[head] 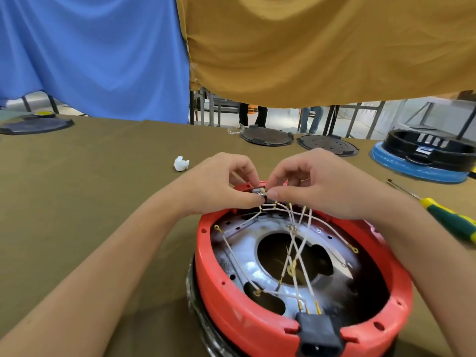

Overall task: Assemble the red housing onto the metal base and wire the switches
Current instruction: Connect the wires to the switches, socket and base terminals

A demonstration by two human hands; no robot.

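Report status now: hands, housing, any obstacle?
Left hand, right hand pinch switch. Red housing seated on metal base. Loose wires crisscross inside.

No readable text, labels or numbers, seemingly.

My left hand (219,184) and right hand (322,184) meet at the far rim of the red housing (206,266), which sits on the metal base (195,300) on the olive-covered desk (90,176). My left fingers (247,199) pinch a small switch (258,193) at the rim, and my right thumb and forefinger pinch a wire terminal right against it. White wires (296,253) with brass ends cross over the shiny plate inside the housing, and a black power socket (318,333) sits in the near rim. A green and yellow screwdriver (445,215) lies to the right, a crumpled white scrap (181,163) to the left, and dark round covers (266,139) lie farther back.
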